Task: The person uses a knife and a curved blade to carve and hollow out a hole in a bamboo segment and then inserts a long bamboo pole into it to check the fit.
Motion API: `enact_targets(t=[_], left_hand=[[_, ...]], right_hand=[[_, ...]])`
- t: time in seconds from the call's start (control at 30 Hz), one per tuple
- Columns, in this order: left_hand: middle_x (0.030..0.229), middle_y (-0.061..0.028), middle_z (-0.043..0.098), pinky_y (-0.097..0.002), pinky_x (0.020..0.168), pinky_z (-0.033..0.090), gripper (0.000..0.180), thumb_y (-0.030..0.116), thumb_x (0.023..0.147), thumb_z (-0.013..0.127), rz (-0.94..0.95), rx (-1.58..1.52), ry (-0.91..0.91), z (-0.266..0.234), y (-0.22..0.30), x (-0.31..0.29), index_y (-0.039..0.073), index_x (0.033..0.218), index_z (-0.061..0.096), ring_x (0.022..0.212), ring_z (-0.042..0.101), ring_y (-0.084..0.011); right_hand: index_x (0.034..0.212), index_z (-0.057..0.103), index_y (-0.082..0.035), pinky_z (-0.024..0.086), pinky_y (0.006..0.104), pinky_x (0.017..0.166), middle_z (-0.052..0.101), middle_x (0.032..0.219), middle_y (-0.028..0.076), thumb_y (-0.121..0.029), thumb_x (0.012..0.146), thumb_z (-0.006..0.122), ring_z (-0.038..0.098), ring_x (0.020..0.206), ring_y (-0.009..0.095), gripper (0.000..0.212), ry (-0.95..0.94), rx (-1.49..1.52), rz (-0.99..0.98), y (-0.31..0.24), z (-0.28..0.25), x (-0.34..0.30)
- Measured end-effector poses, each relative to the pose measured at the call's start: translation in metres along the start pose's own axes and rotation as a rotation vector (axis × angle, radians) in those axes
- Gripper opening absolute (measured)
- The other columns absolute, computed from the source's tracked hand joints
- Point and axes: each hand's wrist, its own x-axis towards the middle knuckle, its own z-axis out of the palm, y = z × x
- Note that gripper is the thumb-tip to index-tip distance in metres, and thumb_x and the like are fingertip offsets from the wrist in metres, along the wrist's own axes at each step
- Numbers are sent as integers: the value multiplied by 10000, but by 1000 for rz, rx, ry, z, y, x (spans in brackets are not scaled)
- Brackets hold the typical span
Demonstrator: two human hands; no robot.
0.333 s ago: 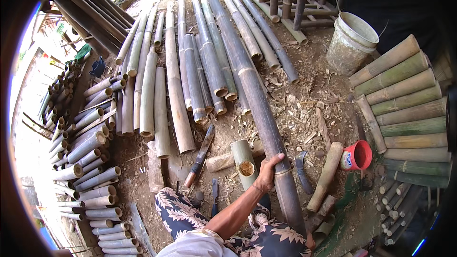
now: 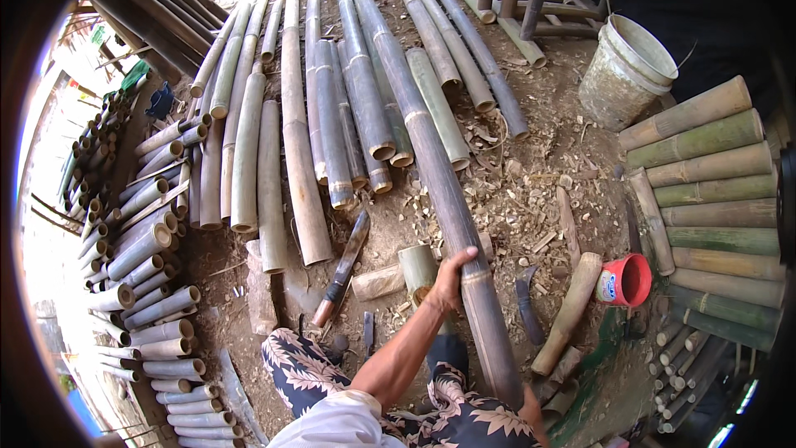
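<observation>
A long dark bamboo pole (image 2: 452,209) slants from the far middle toward my lap. My left hand (image 2: 454,279) is closed round its left side near a joint, with the thumb on top. At the near end my right hand (image 2: 531,416) grips the pole from the right, its fingers partly hidden behind the bamboo. Just left of my left hand is a short upright-leaning bamboo piece (image 2: 416,267). A long knife with a wrapped handle (image 2: 343,270) lies further left, and a curved blade (image 2: 528,307) rests to the right of the pole.
Several bamboo poles (image 2: 303,166) lie ahead. Cut bamboo is stacked at left (image 2: 149,249) and right (image 2: 705,170). A white bucket (image 2: 618,87), a red tub (image 2: 634,280) and a wooden log (image 2: 568,315) stand or lie to the right. Wood chips (image 2: 497,191) litter the ground.
The pole has swung a little to the left with both hands still on it. A pale bamboo length to its right now shows more. The whole view has shifted slightly.
</observation>
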Motion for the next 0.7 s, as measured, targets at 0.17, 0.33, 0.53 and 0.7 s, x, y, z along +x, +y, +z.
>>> enact_targets(t=[0.17,0.33,0.53,0.7], left_hand=[[1031,-150,664,-433,796,574,761,598,811,639,113,-382,-480,-5,25,38,12,1275,500,895,676,-262],[1162,-250,624,-420,894,563,851,563,782,729,135,227,-73,-7,30,5,-57,1303,467,1043,663,-330],[1001,-177,679,-429,808,585,563,334,808,774,46,255,157,-17,9,-10,-44,1166,558,837,683,-279],[1158,-201,604,-492,877,543,852,498,740,802,76,314,115,-3,-21,-16,-54,1287,452,990,637,-316]], right_hand=[[1261,544,29,478,361,948,651,1130,133,-330,712,825,618,1046,218,714,-897,901,74,-44,-33,68],[1300,513,31,462,326,924,619,1119,87,-264,732,837,575,1028,171,718,-541,337,-43,-91,-26,94],[1303,536,19,462,321,930,625,1146,97,-316,721,850,581,1045,182,742,-472,422,52,-86,-5,93],[1295,554,35,476,329,930,657,1158,115,-363,660,888,609,1045,182,820,-387,301,84,-12,-36,53]])
